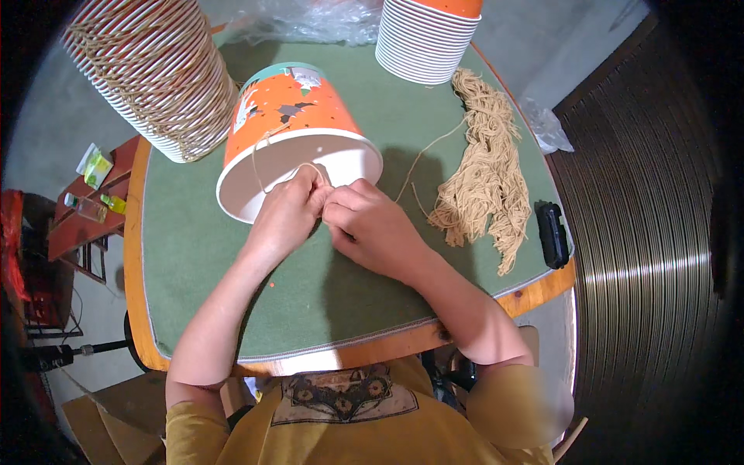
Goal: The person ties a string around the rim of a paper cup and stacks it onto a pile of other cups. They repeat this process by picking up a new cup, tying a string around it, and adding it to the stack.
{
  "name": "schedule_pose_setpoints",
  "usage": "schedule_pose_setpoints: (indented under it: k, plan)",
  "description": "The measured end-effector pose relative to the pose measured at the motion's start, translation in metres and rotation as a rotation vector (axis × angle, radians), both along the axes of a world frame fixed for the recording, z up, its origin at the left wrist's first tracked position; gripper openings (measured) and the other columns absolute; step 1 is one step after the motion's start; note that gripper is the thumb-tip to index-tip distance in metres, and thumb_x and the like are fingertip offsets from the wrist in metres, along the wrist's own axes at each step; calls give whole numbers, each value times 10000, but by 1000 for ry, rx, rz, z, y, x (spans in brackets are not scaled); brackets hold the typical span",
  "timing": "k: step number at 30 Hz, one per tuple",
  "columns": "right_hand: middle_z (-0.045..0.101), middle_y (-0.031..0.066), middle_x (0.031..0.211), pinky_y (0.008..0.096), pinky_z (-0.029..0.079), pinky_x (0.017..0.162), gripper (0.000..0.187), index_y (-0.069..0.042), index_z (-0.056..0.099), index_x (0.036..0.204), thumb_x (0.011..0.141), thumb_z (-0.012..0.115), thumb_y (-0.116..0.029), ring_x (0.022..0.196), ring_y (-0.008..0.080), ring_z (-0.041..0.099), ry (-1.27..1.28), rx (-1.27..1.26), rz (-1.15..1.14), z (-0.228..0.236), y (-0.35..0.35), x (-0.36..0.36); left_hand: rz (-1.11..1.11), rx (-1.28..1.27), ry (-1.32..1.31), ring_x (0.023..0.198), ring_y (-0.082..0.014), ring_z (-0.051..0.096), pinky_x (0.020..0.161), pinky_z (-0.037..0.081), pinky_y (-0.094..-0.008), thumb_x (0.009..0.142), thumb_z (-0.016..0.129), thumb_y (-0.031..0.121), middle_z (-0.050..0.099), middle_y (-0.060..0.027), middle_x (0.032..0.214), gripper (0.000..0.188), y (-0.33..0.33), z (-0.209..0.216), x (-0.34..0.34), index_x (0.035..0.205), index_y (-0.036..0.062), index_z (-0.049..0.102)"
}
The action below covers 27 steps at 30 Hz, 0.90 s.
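Observation:
An orange paper bucket [298, 108] with a white rim and dark printed figures lies tilted on the table, its mouth toward me. A thin tan cord [255, 161] passes through its side and loops over the rim into my hands. My left hand [291, 203] is closed on the cord in front of the bucket's mouth. Against it, my right hand [370, 226] is pinched, its fingertips meeting the left ones at the cord. The exact spot between the fingers is hidden. To the right lies a thick bundle of tan cords [484, 167], with loose strands trailing toward my right hand.
A tall stack of buckets with cords [155, 74] stands at the left. Another white-rimmed stack [428, 39] is at the back right, near clear plastic wrap [310, 19]. A black device [552, 235] sits by the right edge of the green-covered table [194, 302].

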State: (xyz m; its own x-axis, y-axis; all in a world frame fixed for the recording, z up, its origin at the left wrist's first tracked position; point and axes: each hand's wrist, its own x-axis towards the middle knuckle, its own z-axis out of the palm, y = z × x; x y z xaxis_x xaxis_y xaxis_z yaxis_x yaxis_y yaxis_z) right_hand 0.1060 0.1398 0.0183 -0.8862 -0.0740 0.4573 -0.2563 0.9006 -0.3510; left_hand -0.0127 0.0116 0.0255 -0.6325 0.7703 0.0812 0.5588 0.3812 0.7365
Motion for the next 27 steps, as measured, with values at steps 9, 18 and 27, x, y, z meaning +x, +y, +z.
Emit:
schedule_pose_setpoints:
  k: [9, 18, 27]
  plan:
    - [546, 104, 961, 407, 544, 758, 168, -32, 576, 966, 800, 593, -50, 935, 298, 600, 19, -88, -113, 1, -6, 1, 9, -69, -135, 641, -159, 571, 590, 471, -330, 933, 596, 129, 605, -78, 746, 140, -5, 17, 5, 902, 10, 529]
    - [552, 108, 993, 405, 546, 705, 121, -30, 575, 959, 847, 603, -64, 840, 315, 631, 86, -173, -111, -5, -4, -4, -179, 41, 57, 827, -251, 599, 751, 482, -358, 895, 594, 64, 592, -119, 884, 148, -17, 2, 6, 1027, 3, 565]
    - [597, 139, 941, 435, 544, 670, 188, -45, 522, 996, 851, 632, -94, 792, 358, 645, 64, -281, -135, -13, -3, -7, -118, 110, 123, 843, -346, 609, 759, 484, -407, 879, 622, 82, 606, -163, 895, 122, -17, 4, 12, 934, -22, 590]
